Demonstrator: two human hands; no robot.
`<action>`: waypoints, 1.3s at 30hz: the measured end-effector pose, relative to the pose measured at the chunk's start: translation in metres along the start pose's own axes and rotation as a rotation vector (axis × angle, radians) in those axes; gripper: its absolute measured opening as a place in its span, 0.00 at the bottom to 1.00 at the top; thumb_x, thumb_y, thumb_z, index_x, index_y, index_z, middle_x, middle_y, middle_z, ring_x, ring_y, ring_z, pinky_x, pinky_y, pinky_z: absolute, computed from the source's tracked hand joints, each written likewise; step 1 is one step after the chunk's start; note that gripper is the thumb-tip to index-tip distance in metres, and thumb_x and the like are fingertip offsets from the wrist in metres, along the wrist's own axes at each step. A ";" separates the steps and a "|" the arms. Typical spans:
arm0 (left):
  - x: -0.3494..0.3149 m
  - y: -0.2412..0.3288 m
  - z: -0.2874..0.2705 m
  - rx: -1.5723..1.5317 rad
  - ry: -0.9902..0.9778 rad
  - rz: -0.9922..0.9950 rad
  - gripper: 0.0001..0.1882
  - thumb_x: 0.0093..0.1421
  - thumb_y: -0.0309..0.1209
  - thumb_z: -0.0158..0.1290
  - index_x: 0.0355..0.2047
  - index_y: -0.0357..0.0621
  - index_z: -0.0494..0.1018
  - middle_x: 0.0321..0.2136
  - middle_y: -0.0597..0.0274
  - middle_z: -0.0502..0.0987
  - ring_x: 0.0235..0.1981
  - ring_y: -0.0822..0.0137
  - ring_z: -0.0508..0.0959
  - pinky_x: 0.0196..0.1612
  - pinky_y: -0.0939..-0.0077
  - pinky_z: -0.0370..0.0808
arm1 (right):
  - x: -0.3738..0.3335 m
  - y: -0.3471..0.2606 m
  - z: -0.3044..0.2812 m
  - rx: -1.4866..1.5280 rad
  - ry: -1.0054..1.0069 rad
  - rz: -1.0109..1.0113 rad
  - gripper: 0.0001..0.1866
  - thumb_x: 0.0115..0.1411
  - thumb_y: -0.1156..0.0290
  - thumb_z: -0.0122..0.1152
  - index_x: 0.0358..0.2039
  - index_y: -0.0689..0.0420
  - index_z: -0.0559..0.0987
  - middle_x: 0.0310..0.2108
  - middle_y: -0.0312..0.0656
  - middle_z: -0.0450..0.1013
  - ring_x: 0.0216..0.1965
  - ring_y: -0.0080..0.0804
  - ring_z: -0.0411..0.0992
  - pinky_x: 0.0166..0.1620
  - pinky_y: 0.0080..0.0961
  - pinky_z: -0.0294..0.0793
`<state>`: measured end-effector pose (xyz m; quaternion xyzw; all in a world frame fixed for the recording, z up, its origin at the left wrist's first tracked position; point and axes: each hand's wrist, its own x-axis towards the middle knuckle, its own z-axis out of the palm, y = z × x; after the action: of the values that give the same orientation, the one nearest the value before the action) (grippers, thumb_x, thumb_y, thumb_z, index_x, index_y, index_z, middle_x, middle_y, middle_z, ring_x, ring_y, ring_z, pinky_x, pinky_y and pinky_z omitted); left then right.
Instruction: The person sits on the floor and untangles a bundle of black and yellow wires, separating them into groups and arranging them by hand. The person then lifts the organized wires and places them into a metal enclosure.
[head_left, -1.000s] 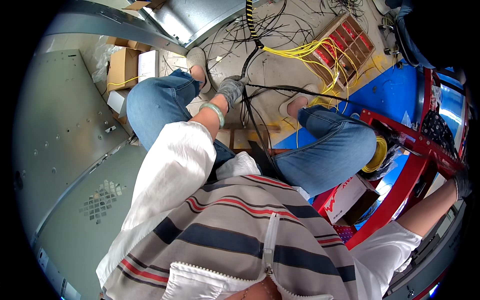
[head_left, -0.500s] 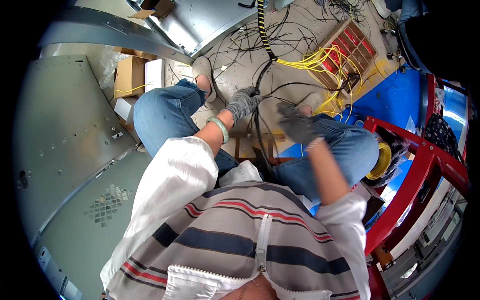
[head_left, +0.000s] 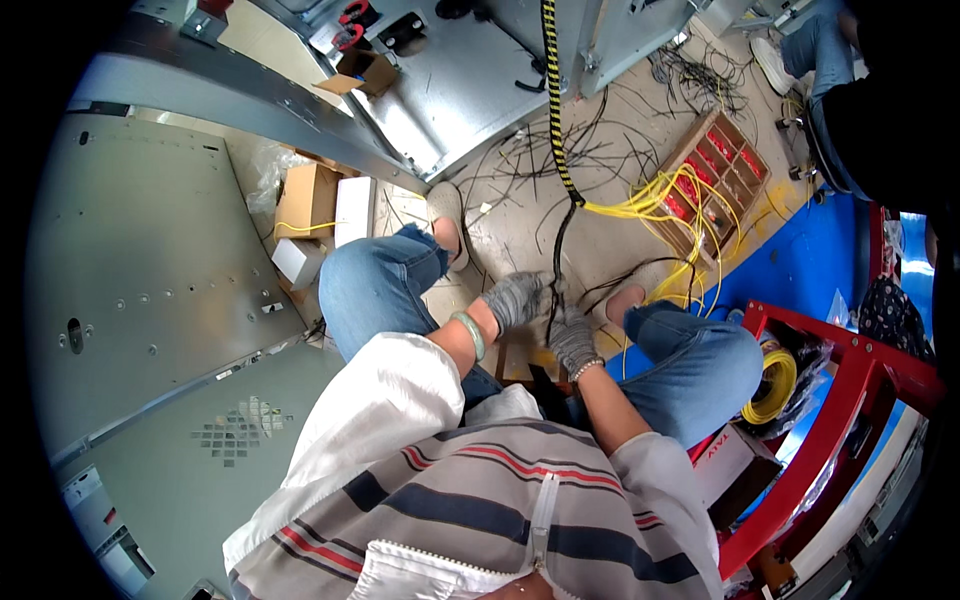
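the right hand (head_left: 573, 340), in a grey glove, is closed on the black cable bundle (head_left: 564, 235) from its right; the left hand (head_left: 518, 302), gloved alike, grasps it from its left, slightly farther along. the bundle runs between the person's knees. farther out, yellow wires (head_left: 612, 210) branch to the bundle's right, over a wooden compartment box (head_left: 733, 177). beyond, yellow-and-black wrap (head_left: 553, 100) continues the bundle.

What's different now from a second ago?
The right hand has come in from the far right, by the red frame, to the black cable bundle beside the left hand; its exact grip is unclear. The whole view has shifted. The left hand stays at the bundle; yellow cables still lie across the wooden box.
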<state>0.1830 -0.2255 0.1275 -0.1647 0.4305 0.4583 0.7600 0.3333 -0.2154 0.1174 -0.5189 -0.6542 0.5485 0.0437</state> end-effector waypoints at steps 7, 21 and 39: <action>-0.013 0.003 0.003 0.613 0.077 0.112 0.14 0.53 0.41 0.52 0.27 0.43 0.72 0.17 0.70 0.71 0.14 0.76 0.65 0.19 0.83 0.64 | 0.002 -0.036 -0.012 0.525 -0.500 0.456 0.08 0.56 0.67 0.44 0.35 0.52 0.68 0.14 0.36 0.65 0.11 0.30 0.64 0.13 0.26 0.64; 0.030 0.024 -0.016 0.242 0.367 0.401 0.10 0.55 0.36 0.47 0.23 0.43 0.66 0.15 0.65 0.67 0.14 0.68 0.68 0.14 0.74 0.65 | -0.142 -0.111 -0.427 0.757 0.911 -0.491 0.20 0.56 0.57 0.47 0.46 0.56 0.67 0.33 0.38 0.67 0.32 0.27 0.65 0.34 0.24 0.66; 0.025 0.018 -0.021 1.253 0.294 0.586 0.17 0.47 0.35 0.48 0.35 0.37 0.71 0.29 0.48 0.74 0.30 0.54 0.74 0.34 0.69 0.71 | 0.013 -0.016 -0.073 -0.050 -0.007 -0.462 0.18 0.51 0.70 0.50 0.43 0.60 0.68 0.40 0.47 0.68 0.40 0.40 0.67 0.45 0.30 0.64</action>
<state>0.1621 -0.2156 0.0983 0.3661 0.7381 0.2830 0.4910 0.3631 -0.1548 0.1515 -0.3543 -0.7693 0.5092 0.1530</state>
